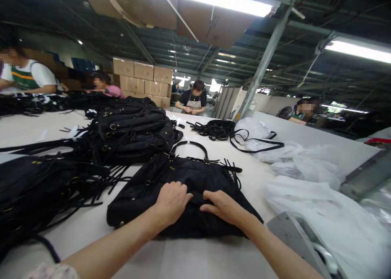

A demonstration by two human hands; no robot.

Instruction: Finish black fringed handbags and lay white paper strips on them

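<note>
Both hands [195,203] press on the black bag [186,177]; fingers curled.

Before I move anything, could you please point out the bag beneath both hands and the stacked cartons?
Black bag [198,174]: head view, its upper panel, below the handle.
Stacked cartons [143,71]: head view, front of the top row's middle box.

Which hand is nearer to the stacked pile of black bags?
Left. The left hand is on the black handbag, on the side toward the pile; the right hand is on the same bag, farther right.
</note>
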